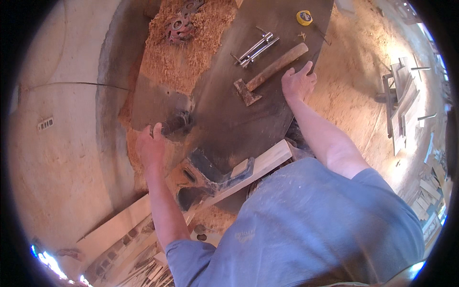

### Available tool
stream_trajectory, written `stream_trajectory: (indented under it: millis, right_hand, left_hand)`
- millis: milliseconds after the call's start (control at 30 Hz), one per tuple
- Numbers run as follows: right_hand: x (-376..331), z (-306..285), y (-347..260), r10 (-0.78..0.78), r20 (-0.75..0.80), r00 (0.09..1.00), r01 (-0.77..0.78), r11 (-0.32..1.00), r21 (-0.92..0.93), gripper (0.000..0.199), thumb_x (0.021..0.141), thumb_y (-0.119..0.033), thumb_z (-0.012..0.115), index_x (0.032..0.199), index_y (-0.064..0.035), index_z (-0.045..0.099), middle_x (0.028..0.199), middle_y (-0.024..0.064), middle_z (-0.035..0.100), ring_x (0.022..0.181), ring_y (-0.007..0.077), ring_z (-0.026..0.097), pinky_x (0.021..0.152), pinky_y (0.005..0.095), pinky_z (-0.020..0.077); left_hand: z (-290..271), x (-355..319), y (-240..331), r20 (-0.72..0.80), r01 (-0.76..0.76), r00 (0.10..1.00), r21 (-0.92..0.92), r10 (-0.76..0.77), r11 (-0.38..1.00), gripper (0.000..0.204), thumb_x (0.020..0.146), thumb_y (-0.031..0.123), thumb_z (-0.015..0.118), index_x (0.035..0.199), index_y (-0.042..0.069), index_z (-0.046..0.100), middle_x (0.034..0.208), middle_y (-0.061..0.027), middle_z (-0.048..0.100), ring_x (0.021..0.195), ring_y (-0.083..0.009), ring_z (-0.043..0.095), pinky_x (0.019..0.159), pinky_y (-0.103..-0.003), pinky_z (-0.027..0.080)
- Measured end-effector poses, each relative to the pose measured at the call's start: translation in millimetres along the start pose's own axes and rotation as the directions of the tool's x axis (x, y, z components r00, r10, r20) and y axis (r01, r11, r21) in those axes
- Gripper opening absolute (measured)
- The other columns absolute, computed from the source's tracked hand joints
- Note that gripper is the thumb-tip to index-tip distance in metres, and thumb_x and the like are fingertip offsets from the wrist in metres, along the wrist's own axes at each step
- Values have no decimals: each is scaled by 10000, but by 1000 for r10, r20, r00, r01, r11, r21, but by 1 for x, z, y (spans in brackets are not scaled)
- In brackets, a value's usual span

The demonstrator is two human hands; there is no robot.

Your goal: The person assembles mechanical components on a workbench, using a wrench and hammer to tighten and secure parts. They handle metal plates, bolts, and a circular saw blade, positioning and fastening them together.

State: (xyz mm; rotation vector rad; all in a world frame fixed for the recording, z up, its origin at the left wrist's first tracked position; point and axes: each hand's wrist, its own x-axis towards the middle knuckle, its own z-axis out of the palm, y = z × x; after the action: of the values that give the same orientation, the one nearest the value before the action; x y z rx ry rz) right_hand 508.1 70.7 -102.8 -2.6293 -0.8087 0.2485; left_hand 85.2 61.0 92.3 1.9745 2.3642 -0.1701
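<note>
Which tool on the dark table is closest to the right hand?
The wooden-handled tool: its handle lies just beyond the right hand. The shiny metal tool and the yellow tape measure lie farther off.

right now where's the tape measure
In the head view, the tape measure lies near the top, on the dark table by its right edge, beyond the right hand.

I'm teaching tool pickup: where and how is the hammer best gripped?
Take the hammer, likely, by the outer half of its wooden handle, the right hand coming from the right: the long handle slants toward upper right, its end near that hand, its head lower left.
</note>
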Motion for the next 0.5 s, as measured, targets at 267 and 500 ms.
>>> stream_trajectory:
  millis: [267, 500]
  right_hand:
    - [0, 0, -1, 17, -3, 1000, -17, 1000, 13, 801, 936, -333, 635, 1588, -47, 267, 1403, 362, 425, 1278, 493, 470, 1080, 577, 402]
    - [-2, -5, -3, 21, 17, 1000, -21, 1000, -1, 801, 938, -343, 633, 1590, -45, 277, 1389, 354, 445, 1250, 492, 499, 1060, 570, 433]
  left_hand:
    - [1, -3, -15, -31, -304, 953, -77, 302, 950, 277, 978, 255, 689, 1027, -8, 762, 1077, -237, 720, 989, -420, 679, 864, -516, 525]
    - [-4, -3, 1, 74, 46, 997, -109, -38, 993, 219, 929, 180, 713, 1066, 11, 740, 1051, -189, 694, 1017, -401, 663, 881, -493, 522]
